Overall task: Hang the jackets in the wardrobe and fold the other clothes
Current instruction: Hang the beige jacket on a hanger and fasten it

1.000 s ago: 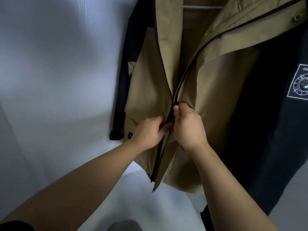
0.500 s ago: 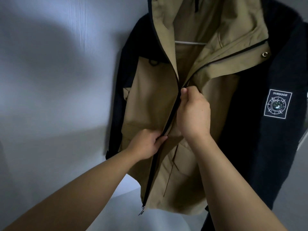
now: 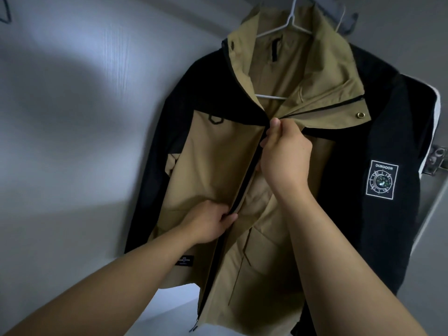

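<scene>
One jacket (image 3: 211, 166) hung on a white wire hanger (image 3: 289, 20) inside a white wardrobe (image 3: 84, 141), its front facing the camera. It was tan across the chest, collar and hood, and black over the shoulders and sleeves. A single square patch (image 3: 381, 181) reading OURDOOR sat on one black sleeve, one small black label (image 3: 184, 261) near the hem, and two round metal eyelets showed near the collar. One dark zipper (image 3: 244, 180) ran down the front, joined below chest height and parted above it.

Both bare forearms reached up to the garment. The right hand (image 3: 284, 154) was raised at chest height, fist curled, thumb and forefinger pinching at the zipper where the two sides met; the pull itself was hidden. The left hand (image 3: 208, 225), lower, gripped the tan front edge just beside the zipper, fingers curled round the cloth.
</scene>
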`<action>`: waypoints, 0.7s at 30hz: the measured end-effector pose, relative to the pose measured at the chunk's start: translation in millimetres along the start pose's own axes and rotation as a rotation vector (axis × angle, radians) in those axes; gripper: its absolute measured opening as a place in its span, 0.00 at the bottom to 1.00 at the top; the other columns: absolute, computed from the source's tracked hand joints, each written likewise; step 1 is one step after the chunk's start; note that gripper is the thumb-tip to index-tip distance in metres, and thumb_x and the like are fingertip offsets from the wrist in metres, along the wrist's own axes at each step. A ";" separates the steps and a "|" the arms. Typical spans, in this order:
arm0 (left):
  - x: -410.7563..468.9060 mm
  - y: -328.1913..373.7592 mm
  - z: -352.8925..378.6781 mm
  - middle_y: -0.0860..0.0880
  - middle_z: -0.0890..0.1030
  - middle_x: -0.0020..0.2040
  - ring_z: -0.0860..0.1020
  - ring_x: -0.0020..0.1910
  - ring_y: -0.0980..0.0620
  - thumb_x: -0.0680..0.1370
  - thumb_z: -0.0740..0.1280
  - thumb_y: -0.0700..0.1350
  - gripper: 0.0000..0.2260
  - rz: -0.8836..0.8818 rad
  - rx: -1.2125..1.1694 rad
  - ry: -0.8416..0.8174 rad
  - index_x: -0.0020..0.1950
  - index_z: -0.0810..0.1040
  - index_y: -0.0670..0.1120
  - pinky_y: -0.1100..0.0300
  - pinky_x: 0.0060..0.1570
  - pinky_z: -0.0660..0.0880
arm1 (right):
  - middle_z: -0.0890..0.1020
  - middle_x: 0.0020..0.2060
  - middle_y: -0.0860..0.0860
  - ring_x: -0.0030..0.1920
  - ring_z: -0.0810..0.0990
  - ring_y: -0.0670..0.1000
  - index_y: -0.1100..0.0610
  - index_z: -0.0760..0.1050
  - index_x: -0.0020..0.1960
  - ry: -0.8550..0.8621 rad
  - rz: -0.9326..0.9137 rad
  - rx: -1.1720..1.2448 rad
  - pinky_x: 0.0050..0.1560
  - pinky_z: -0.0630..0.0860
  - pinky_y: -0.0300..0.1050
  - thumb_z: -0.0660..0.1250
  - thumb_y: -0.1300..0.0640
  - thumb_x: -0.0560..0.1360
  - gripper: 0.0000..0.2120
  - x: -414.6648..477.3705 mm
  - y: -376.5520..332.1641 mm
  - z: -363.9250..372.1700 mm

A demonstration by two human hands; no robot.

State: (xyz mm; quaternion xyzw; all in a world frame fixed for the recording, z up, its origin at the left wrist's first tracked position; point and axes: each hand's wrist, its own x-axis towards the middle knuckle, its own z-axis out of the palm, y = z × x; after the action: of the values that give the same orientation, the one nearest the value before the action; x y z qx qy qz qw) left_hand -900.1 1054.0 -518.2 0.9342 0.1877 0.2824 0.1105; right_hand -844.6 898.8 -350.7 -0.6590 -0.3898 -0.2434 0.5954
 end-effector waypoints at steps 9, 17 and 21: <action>51.2 71.8 -93.9 0.51 0.81 0.38 0.80 0.34 0.51 0.76 0.44 0.69 0.28 0.130 -0.056 0.341 0.48 0.76 0.52 0.50 0.34 0.79 | 0.81 0.38 0.52 0.37 0.78 0.47 0.54 0.74 0.45 -0.004 0.018 -0.027 0.32 0.67 0.29 0.55 0.48 0.86 0.16 -1.1 -0.6 -3.3; 50.0 69.4 -78.5 0.53 0.76 0.28 0.77 0.27 0.53 0.79 0.46 0.63 0.22 0.112 -0.036 0.266 0.35 0.71 0.53 0.53 0.32 0.78 | 0.74 0.34 0.43 0.33 0.70 0.39 0.55 0.76 0.47 -0.009 0.079 -0.046 0.30 0.65 0.23 0.55 0.50 0.86 0.15 8.0 -24.1 -9.9; 55.9 67.6 -72.5 0.52 0.75 0.28 0.75 0.26 0.55 0.77 0.38 0.68 0.30 0.122 0.037 0.297 0.36 0.71 0.52 0.58 0.29 0.73 | 0.78 0.39 0.48 0.34 0.72 0.41 0.57 0.78 0.55 -0.018 0.138 -0.026 0.23 0.64 0.29 0.54 0.49 0.86 0.17 22.9 -45.4 -19.1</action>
State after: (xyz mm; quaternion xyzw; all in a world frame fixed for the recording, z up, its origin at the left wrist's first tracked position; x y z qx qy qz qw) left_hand -878.8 1023.2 -410.7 0.8937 0.1502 0.4202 0.0469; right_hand -865.1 884.7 -302.4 -0.6944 -0.3455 -0.2006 0.5985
